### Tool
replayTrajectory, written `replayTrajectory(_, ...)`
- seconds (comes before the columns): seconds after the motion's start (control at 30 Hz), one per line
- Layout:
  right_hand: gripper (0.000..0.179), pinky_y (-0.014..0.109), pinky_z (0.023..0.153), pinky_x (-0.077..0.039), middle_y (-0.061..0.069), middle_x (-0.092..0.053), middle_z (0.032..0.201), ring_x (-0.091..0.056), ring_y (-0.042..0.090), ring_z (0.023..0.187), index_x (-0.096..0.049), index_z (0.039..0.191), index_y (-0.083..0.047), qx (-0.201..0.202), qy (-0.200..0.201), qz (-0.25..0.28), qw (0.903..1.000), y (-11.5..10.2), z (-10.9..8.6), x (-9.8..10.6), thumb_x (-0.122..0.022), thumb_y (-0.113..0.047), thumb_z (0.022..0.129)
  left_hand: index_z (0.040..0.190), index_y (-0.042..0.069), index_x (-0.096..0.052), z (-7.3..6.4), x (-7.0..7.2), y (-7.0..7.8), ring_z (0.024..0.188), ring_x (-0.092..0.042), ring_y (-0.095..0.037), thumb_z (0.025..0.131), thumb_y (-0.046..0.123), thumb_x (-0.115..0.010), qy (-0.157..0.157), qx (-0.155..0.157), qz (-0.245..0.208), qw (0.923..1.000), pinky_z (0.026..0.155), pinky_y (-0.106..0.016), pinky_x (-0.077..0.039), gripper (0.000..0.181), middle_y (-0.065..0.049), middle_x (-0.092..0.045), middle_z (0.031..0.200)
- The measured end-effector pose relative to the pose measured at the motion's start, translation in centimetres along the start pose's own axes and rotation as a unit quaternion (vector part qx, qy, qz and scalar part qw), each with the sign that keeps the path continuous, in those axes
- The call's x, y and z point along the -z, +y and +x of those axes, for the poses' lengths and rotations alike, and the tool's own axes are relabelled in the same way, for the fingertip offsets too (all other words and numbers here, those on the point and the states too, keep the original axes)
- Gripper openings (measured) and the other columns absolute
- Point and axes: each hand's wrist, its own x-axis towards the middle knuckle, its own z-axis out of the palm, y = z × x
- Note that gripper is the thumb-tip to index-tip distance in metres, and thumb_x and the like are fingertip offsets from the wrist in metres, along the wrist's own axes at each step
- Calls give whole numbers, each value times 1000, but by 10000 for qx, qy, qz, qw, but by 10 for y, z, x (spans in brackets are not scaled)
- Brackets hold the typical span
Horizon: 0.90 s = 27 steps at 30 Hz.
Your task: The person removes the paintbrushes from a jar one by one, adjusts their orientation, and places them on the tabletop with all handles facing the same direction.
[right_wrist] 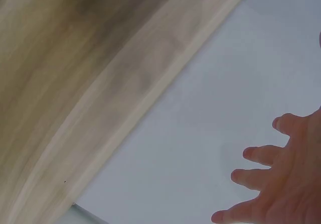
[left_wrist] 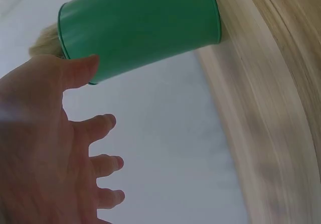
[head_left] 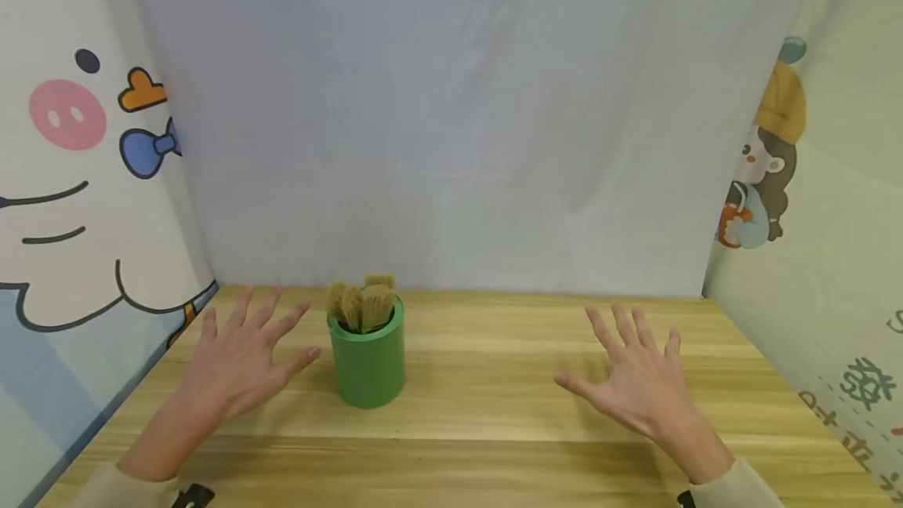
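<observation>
A green cylindrical holder (head_left: 369,367) stands upright on the table, left of the middle in the head view. Several tan bristle brush heads (head_left: 377,306) stick up out of it; their handles are hidden inside. Just left of the holder, my left hand (head_left: 236,363) hovers with its fingers spread, holding nothing. In the left wrist view the thumb overlaps the green holder (left_wrist: 140,28), but the head view shows a gap between them. My right hand (head_left: 642,382) is raised over the right part of the table, fingers spread, with nothing in it.
The wood-grain table (head_left: 487,406) reaches back to a plain pale curtain (head_left: 451,116). A cloth with cartoon figures (head_left: 63,202) hangs along the left side, and another printed cloth (head_left: 839,257) hangs on the right.
</observation>
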Motion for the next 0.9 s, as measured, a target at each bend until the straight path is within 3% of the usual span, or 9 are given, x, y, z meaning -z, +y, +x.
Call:
replayTrajectory(0.3, 110, 85, 110, -9, 25, -31, 167, -22, 50, 154, -31, 169, -19, 284, 110, 9, 9995, -13, -12, 8, -59, -86, 86, 164, 23, -42, -6, 8, 14, 153, -17, -56, 99, 74, -53, 25, -121, -46, 9999, 107, -87, -14, 84, -23, -27, 169)
replayTrajectory(0.6, 109, 75, 116, -21, 22, -39, 164, -34, 43, 152, -35, 167, -12, 895, 302, 214, 9953, -34, -13, 14, -63, -81, 87, 165, 18, -41, -1, 10, 19, 153, -21, -55, 96, 76, -55, -3, -207, -498, 9985, 110, -83, -17, 91, -24, -29, 169)
replayTrajectory(0.77, 106, 67, 112, -38, 18, -47, 159, -48, 42, 142, -35, 164, -5, 1406, 325, 622, 9876, -52, -7, 15, -73, -70, 89, 167, 14, -36, 6, 8, 21, 151, -25, -55, 97, 72, -59, -126, -212, -1134, 9932, 112, -80, -23, 94, -24, -29, 168)
replayTrajectory(0.9, 98, 57, 108, -47, 14, -51, 156, -51, 37, 140, -37, 163, -7, 1604, 188, 1150, 9801, -72, 1, 17, -80, -56, 91, 166, 9, -35, 13, 6, 22, 149, -31, -53, 98, 66, -63, -215, -141, -2009, 9793, 111, -76, -29, 93, -23, -32, 167)
